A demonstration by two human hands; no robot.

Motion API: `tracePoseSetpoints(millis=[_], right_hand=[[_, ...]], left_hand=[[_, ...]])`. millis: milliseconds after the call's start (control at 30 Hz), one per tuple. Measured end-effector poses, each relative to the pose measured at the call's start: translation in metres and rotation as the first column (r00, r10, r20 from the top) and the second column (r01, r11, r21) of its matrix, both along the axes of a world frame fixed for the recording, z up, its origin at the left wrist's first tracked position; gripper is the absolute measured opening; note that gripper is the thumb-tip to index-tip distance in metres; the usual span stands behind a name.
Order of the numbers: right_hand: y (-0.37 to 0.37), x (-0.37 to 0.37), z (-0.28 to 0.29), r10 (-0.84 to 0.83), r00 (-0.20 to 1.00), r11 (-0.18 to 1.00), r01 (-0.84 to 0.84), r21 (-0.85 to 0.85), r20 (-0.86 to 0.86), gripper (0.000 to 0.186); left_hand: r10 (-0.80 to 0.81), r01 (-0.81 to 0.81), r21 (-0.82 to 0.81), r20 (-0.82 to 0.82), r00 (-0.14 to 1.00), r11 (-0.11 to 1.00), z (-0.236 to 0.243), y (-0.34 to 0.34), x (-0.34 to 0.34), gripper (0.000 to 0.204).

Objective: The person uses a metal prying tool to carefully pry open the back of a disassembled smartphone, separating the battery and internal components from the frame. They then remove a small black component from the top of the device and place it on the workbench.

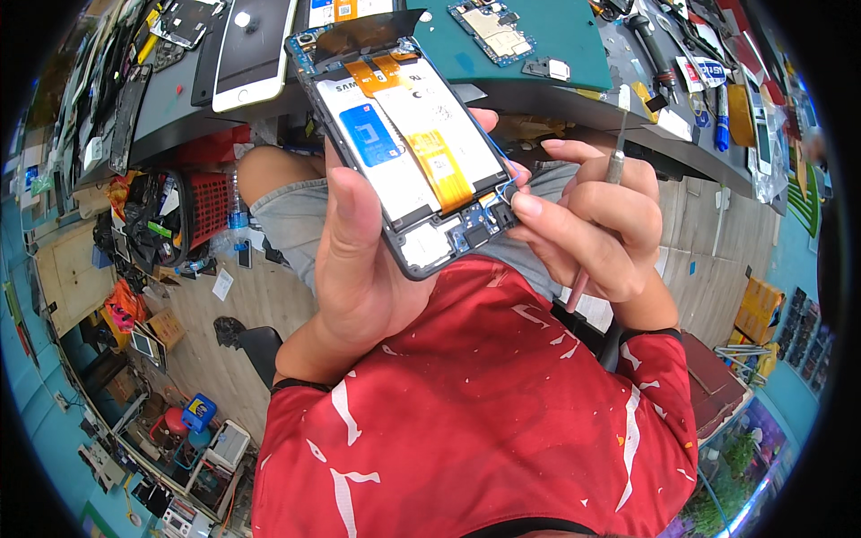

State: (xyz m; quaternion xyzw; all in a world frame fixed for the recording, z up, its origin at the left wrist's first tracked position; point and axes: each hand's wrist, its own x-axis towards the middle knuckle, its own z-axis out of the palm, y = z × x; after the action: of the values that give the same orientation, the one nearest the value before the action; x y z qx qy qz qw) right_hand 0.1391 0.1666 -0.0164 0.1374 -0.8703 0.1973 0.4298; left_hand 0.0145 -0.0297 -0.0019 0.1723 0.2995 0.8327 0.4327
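Note:
My left hand is closed around an opened smartphone, tilted with its white battery, orange flex cables and blue sticker facing up. A dark flap stands at its top end. My right hand grips a slim screwdriver pointing upward, while its thumb and fingertips touch a small black part at the phone's lower right corner, beside a thin blue cable. What exactly those fingertips pinch is too small to make out. Some of my left fingers are hidden behind the phone.
A green mat holds a loose circuit board. A white phone lies left of it on the grey desk. Tools and phone parts crowd both desk sides. My legs are below, with a red basket on the left.

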Motion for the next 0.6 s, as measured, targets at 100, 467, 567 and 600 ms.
tracePoseSetpoints(millis=[100,467,567,600], right_hand=[[-0.0003,0.0,0.0003,0.0,1.0,1.0,0.0,0.0,0.005,0.044],[-0.0002,-0.0013,0.0007,0.001,1.0,1.0,-0.001,-0.001,0.014,0.044],[0.0005,-0.002,0.0008,0.005,1.0,1.0,-0.005,-0.002,0.023,0.045],[0.0007,-0.0021,0.0008,0.003,1.0,1.0,-0.003,-0.002,0.023,0.045]], left_hand=[[0.003,-0.003,0.009,0.019,1.0,1.0,-0.0009,-0.0001,0.0005,0.085],[0.011,-0.013,0.034,0.055,0.998,0.999,-0.0035,0.0006,0.0029,0.083],[0.013,-0.016,0.043,0.061,0.998,0.999,-0.0044,0.0006,0.0031,0.083],[0.012,-0.015,0.045,0.058,0.998,0.999,-0.0055,0.0006,0.0027,0.082]])
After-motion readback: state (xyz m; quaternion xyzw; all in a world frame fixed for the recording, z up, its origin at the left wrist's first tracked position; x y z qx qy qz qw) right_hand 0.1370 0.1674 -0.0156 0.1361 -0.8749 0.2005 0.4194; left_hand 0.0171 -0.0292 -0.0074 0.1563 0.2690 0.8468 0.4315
